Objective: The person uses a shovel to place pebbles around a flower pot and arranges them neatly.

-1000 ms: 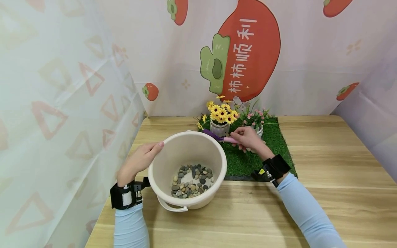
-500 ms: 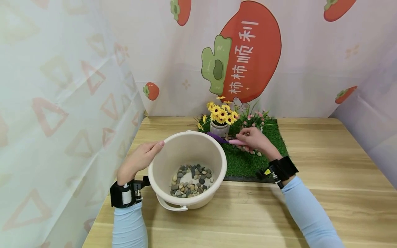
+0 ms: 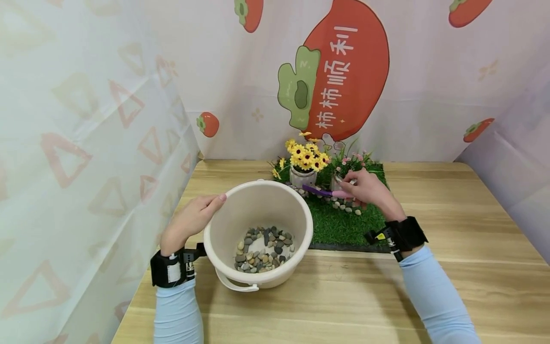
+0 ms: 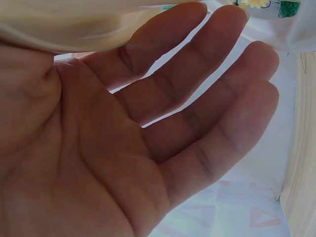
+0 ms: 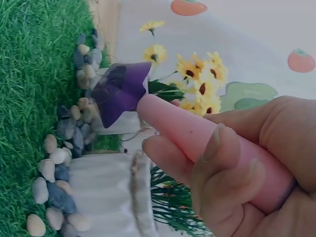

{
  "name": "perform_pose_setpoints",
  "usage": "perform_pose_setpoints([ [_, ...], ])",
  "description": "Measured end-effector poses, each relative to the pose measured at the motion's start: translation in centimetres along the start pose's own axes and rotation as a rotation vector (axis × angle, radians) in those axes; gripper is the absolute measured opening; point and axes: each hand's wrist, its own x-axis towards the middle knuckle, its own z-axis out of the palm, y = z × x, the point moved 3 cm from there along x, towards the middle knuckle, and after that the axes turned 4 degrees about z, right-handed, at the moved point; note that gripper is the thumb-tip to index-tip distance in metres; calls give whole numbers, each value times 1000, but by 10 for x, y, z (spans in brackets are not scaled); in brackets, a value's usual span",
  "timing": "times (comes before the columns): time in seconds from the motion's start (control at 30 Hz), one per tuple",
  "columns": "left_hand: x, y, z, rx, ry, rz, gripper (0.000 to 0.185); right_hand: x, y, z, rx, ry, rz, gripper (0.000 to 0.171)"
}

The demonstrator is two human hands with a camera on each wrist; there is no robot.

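Observation:
A cream bucket (image 3: 258,208) stands on the table with loose pebbles (image 3: 253,263) over its bottom. My left hand (image 3: 193,220) holds its left rim, thumb over the edge; in the left wrist view the other fingers (image 4: 207,123) extend along the outside. My right hand (image 3: 368,188) grips the pink handle of a garden trowel (image 3: 317,191) with a purple blade. The blade is in front of the flowerpots, just above a row of pebbles (image 5: 64,192) on the artificial turf. In the right wrist view, the visible part of the blade (image 5: 123,94) carries no pebbles.
Yellow flowers (image 3: 307,156) fill a white pot at the back of the turf mat (image 3: 343,229). To their right is a second pot with pink flowers (image 3: 352,162). A printed cloth (image 3: 240,86) hangs behind the wooden table (image 3: 451,229).
My right hand has moved right with the trowel, from beside the bucket along the front of the pots. More of the pebble row shows now. My left hand stays on the bucket rim.

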Motion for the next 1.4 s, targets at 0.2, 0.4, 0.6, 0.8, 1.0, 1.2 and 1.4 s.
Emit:
perform_pose_setpoints([
  [0.2,-1,-1,-1,-9,2,-2,49,-3,-12,-9,-80,-40,-9,28],
  [0.4,-1,-2,-1,-12,6,-17,50,-3,-28,-20,-156,-49,-55,27],
  [0.6,-1,0,0,-20,2,-18,49,-18,-41,-36,-195,25,-63,25],
  [0.8,-2,0,0,-22,-2,-16,48,-37,-47,-47,-228,32,-79,25],
  [1.0,-3,0,-1,-34,-5,-22,50,-46,-46,-51,-210,53,-107,24],
  [1.2,-3,0,0,-20,0,-17,52,-52,-40,-50,-178,103,-124,23],
  [1.4,-3,1,-1,-26,-7,-2,51,-61,-36,-48,-143,180,-147,28],
])
